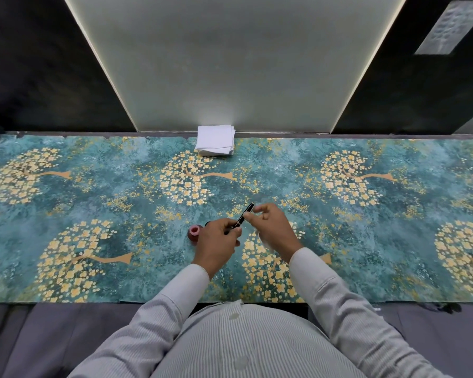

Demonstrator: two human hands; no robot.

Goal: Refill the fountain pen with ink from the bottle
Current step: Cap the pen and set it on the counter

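A slim black fountain pen [245, 214] with gold trim is held slanted above the table, its far end pointing up and right. My left hand [219, 241] grips its lower part. My right hand [271, 227] pinches the pen near its middle with thumb and forefinger; a pale blur below that hand may be a tissue, I cannot tell. The ink bottle [195, 233], small and dark red with a pink open mouth, stands on the table just left of my left hand. No cap shows on the bottle.
A teal table cover [93, 203] with golden flower trees spreads across the table. A stack of white paper napkins [215, 140] lies at the far edge by the wall. The table's near edge runs just in front of my torso.
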